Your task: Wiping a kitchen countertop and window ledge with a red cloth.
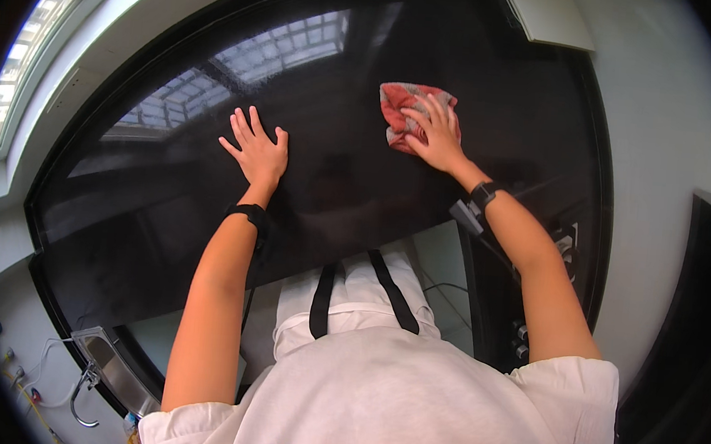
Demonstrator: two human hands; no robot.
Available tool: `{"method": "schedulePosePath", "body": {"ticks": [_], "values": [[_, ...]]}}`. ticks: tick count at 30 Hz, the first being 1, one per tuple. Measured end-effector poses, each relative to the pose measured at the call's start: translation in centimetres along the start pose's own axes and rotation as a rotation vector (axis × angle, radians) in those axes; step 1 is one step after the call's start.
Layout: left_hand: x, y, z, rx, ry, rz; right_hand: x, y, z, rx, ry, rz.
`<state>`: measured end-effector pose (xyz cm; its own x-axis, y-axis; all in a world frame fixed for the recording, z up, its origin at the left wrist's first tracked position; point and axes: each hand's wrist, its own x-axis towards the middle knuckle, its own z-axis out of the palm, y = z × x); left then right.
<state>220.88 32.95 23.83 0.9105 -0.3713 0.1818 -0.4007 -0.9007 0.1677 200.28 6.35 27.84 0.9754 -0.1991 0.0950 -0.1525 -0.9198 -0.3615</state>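
Note:
A glossy black countertop [335, 158] spreads before me and mirrors the window. My right hand [437, 134] presses on a crumpled red and grey cloth [396, 100] on the counter, its fingers spread over the fabric. Flat on the bare counter to the left rests my left hand [258, 148], fingers apart and holding nothing. Wet-looking speckles [238, 84] show on the surface just beyond the left hand. Each wrist wears a black band.
A steel sink [118, 366] with a curved tap [82, 398] lies at the lower left. At the right are a gas hob [569, 248] and its knobs [520, 338]. A white panel [553, 15] stands at the far right corner. A window [26, 64] is at the left.

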Motion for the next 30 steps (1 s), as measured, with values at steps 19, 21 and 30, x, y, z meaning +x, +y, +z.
{"method": "schedulePosePath", "body": {"ticks": [19,21,30], "values": [[-9.3,10.9,1.1,-0.266,-0.026,0.327,-12.7,-0.3,2.2,0.127,0.089,0.17],[-13.6,9.3,0.5,-0.184,-0.019,0.363,-13.0,0.5,2.7,0.089,0.143,0.136],[-29.5,1.8,-4.0,-0.187,-0.076,0.521,-13.4,1.8,1.5,-0.095,0.222,0.246]]}}
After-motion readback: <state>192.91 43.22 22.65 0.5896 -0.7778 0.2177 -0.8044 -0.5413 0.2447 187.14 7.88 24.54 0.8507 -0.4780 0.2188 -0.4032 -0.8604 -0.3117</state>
